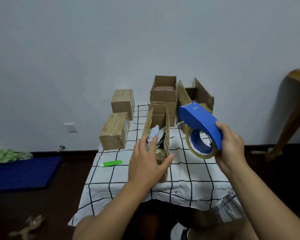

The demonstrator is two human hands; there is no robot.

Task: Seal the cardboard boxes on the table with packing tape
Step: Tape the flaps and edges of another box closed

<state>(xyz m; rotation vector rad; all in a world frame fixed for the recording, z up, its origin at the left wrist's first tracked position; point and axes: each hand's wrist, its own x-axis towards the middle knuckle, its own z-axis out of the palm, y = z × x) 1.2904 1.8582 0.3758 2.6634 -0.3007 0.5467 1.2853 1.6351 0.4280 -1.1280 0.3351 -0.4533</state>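
Nearest the camera, two bare forearms are stretched out over a table (194, 172) covered by a white cloth with a black grid. The left hand (146, 163) is laid against the near end of an open box (160, 134), its fingers straight and spread, the thumb toward the left flap; nothing is gripped by it. The box's two long flaps are stood up, and crumpled white packing is seen inside. The right hand (230, 148) is curled round the blue dispenser (200, 124), which is held in the air just right of that box, with a roll of clear tape (200, 144) mounted beneath it.

Two closed boxes (119, 122) are set at the left edge of the table and appear already sealed. Behind the open box a stack (164, 97) with an open top is placed, and another open box (197, 96) is seen to its right. A green marker-like thing (111, 163) is lain on the cloth to the left.

The step in hand is judged to be the closing of the near box. Next, both flaps would have to be folded down and held flat by the left hand, so that the dispenser can be brought to the seam and tape drawn along it. The packing may need to be pressed down first, since it rises between the flaps.
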